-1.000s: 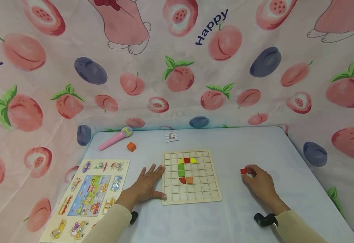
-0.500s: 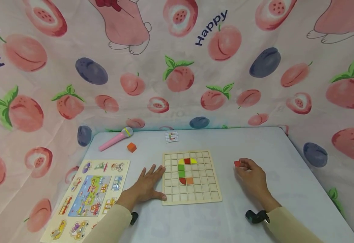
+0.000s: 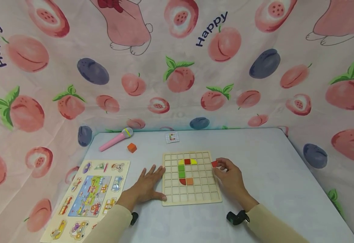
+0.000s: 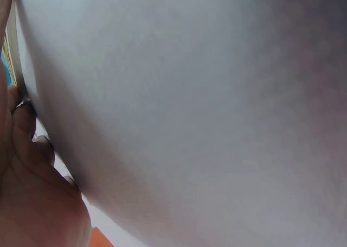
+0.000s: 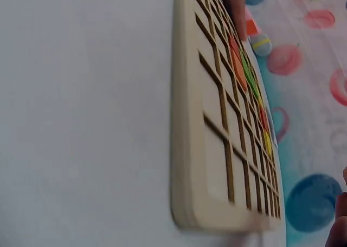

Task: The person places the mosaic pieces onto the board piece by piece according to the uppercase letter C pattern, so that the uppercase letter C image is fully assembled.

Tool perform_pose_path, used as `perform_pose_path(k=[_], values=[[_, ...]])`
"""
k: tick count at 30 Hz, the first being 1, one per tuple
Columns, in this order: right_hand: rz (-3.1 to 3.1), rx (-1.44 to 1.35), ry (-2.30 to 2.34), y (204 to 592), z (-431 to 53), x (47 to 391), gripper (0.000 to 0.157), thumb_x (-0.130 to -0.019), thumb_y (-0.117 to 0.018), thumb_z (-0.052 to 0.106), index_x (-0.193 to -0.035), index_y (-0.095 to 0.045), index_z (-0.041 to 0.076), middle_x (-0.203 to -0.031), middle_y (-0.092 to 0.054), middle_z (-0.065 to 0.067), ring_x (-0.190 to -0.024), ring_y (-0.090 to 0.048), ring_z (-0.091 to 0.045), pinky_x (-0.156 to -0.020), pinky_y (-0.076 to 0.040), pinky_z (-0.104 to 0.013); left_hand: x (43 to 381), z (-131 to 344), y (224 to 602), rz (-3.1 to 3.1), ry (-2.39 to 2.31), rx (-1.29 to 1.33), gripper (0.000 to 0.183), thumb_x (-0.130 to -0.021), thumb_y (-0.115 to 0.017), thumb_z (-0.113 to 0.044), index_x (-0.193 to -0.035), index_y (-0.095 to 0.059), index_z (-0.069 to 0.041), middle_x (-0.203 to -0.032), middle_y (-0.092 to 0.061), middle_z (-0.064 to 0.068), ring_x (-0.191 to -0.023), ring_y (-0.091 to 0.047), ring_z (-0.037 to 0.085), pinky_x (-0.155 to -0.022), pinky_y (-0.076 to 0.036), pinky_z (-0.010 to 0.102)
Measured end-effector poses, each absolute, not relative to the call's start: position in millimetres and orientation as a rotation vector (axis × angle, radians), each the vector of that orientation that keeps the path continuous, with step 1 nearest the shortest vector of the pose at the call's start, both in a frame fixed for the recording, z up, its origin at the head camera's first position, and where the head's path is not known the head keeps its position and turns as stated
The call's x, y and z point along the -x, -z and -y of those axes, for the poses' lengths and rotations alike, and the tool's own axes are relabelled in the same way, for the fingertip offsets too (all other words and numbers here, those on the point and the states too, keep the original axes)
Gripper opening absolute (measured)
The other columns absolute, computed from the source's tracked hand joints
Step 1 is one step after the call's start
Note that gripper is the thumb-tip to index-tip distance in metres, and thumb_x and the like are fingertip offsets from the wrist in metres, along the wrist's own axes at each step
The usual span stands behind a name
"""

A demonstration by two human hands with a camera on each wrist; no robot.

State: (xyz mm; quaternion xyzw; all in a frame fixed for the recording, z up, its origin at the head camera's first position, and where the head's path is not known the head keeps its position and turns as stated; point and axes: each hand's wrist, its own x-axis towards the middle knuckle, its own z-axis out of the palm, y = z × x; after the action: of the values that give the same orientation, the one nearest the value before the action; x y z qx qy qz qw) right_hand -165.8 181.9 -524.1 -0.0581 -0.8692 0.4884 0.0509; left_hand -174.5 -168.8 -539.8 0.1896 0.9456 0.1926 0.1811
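In the head view a wooden grid board [image 3: 171, 199] lies mid-table, holding several coloured tiles: yellow, red, green and orange pieces in a C-like shape. My left hand [image 3: 146, 185] lies with fingers spread against the board's left edge, thumb at its lower left corner. At the board's upper right edge, my right hand [image 3: 231, 177] pinches a small red tile [image 3: 214, 164] between thumb and fingers. The right wrist view shows the board's thick rim [image 5: 184, 122] close up, with a bit of my right fingers [image 5: 339, 225] at the edge; the red tile is hidden there.
A small pattern card [image 3: 172, 137] lies behind the board. A pink toy microphone [image 3: 114, 141] and an orange cube [image 3: 131, 147] are at the back left. A picture puzzle board [image 3: 64, 175] lies left, partly under my left sleeve. A fruit-print cloth hangs behind the table.
My right hand has moved left with the red tile, from the right part of the table to the board's right edge. The left hand has stayed in place.
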Motion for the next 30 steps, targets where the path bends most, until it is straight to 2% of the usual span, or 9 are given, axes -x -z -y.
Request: perform_pose_path(k=[5, 10, 14, 18, 30], values=[[2.683, 0.109, -1.593, 530, -159, 158, 0.037, -0.094, -0.074, 0.013, -0.131, -0.068, 0.011, -0.108, -0.069, -0.004, -0.095, -0.057, -0.017, -0.065, -0.048, -0.018, 175, 169, 539, -2.669, -0.527, -0.535, 0.122, -0.074, -0.086, -0.065, -0.170, -0.024, -0.022, -0.177, -0.019, -0.002, -0.166, -0.004, 0.028, -0.135, 0.002, 0.056], [2.760, -0.037, -1.491, 542, -143, 152, 0.031, -0.091, -0.079, 0.012, -0.120, -0.073, 0.013, -0.100, -0.070, 0.003, -0.092, -0.056, -0.014, -0.079, -0.048, -0.024, 173, 168, 537, -2.670, -0.540, -0.539, 0.122, -0.074, -0.087, -0.063, -0.169, -0.026, -0.020, -0.177, -0.021, 0.000, -0.166, -0.006, 0.029, -0.135, 0.000, 0.057], [2.817, -0.106, -1.352, 547, -138, 149, 0.029, -0.088, -0.081, 0.013, -0.116, -0.074, 0.013, -0.096, -0.068, 0.006, -0.092, -0.054, -0.015, -0.083, -0.047, -0.032, 173, 167, 536, -2.672, -0.572, -0.535, 0.121, -0.072, -0.089, -0.061, -0.168, -0.029, -0.017, -0.176, -0.024, 0.002, -0.166, -0.007, 0.030, -0.135, 0.000, 0.057], [2.848, -0.137, -1.265, 550, -135, 150, 0.031, -0.087, -0.081, 0.014, -0.117, -0.074, 0.013, -0.096, -0.068, 0.007, -0.095, -0.054, -0.014, -0.087, -0.047, -0.035, 174, 168, 537, -2.678, -0.551, -0.530, 0.122, -0.072, -0.088, -0.063, -0.169, -0.028, -0.019, -0.177, -0.022, 0.001, -0.166, -0.007, 0.029, -0.135, 0.000, 0.056], [2.848, -0.187, -1.135, 553, -135, 153, 0.028, -0.085, -0.084, 0.015, -0.111, -0.075, 0.014, -0.095, -0.070, 0.006, -0.095, -0.057, -0.014, -0.088, -0.046, -0.038, 173, 166, 533, -2.661, -0.568, -0.512, 0.123, -0.071, -0.089, -0.062, -0.169, -0.028, -0.019, -0.177, -0.023, 0.001, -0.166, -0.006, 0.029, -0.135, 0.001, 0.056]])
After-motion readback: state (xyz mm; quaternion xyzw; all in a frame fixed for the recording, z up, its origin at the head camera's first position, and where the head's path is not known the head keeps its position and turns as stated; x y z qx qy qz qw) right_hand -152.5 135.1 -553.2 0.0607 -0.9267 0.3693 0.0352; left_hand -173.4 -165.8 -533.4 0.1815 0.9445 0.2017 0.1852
